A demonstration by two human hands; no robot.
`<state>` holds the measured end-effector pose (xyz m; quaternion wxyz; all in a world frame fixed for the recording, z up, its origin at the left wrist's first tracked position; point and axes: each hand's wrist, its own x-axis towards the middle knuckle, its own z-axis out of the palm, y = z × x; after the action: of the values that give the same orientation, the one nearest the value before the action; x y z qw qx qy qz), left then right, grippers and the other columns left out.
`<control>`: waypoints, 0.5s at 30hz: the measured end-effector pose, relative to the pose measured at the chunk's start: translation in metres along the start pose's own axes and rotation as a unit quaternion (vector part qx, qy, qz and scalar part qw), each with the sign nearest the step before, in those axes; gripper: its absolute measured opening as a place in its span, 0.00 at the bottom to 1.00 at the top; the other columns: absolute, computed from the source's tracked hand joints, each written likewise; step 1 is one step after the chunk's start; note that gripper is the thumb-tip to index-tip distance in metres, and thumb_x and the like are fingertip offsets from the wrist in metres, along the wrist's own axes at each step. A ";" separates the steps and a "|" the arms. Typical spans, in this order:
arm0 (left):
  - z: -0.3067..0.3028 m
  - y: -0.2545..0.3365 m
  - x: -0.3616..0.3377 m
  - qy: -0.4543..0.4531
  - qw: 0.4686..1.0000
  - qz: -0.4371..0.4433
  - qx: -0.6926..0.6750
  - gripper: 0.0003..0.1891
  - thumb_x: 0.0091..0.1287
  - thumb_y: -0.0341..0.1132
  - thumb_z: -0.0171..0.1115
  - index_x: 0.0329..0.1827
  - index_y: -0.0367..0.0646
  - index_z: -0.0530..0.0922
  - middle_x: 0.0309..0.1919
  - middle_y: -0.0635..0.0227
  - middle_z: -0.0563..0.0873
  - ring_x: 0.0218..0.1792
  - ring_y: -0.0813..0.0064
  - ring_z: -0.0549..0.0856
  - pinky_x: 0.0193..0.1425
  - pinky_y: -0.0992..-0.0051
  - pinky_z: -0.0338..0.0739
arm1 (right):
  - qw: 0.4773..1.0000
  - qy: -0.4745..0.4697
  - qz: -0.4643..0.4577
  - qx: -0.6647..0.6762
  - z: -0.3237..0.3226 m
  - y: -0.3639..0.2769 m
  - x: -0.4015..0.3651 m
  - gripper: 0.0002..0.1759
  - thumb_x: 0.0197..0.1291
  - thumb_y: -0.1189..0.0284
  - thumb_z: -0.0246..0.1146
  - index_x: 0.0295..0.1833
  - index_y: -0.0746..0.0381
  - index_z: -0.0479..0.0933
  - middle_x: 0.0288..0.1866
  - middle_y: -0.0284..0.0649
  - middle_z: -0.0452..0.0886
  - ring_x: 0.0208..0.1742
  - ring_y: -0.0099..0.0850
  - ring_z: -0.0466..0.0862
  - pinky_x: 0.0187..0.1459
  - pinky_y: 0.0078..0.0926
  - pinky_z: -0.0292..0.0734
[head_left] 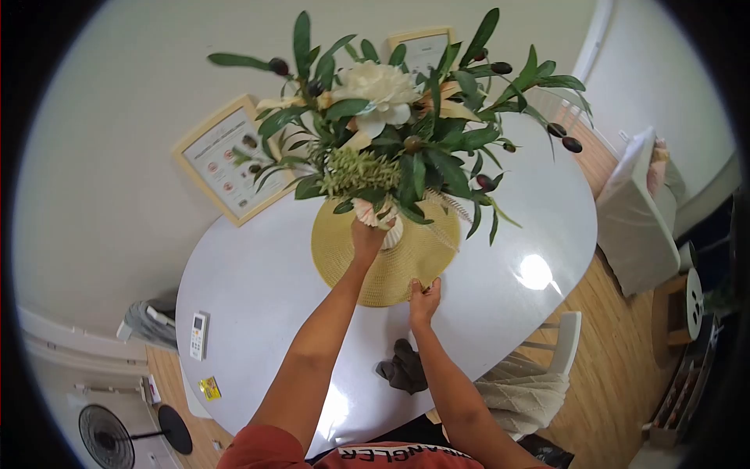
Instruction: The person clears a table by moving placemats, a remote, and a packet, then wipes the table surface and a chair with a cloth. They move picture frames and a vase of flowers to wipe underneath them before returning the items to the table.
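A white ribbed vase stands on a round, woven yellow placemat in the middle of the table. It holds a large bouquet of a white flower, green leaves and dark berries. My left hand is closed around the upper part of the vase, just below the leaves, which partly hide it. At the near rim of the placemat, my right hand pinches the edge, thumb on top. A crumpled dark grey cloth lies on the table between my forearms.
The white oval table also carries a remote control and a small yellow packet. Two framed notices, the left frame nearer, stand by the wall. Chairs, one a draped chair, surround it; a black fan is lower left.
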<state>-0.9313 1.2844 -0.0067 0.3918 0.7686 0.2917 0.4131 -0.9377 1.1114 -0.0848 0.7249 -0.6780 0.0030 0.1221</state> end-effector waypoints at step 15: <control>-0.079 0.037 -0.124 -0.062 0.994 -0.024 0.087 0.40 0.60 0.35 0.65 0.73 0.39 0.53 0.71 0.49 0.57 0.73 0.43 0.52 0.74 0.58 0.54 | 0.844 -0.285 -0.357 -0.282 -0.110 -0.064 -0.108 0.25 0.62 0.67 0.61 0.64 0.61 0.70 0.62 0.49 0.73 0.64 0.48 0.70 0.66 0.47 0.63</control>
<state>-1.0555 1.1977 0.0023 0.3508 0.8166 0.3198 0.3283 -1.0130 0.9818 -0.0128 0.4648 -0.7425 -0.4808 0.0384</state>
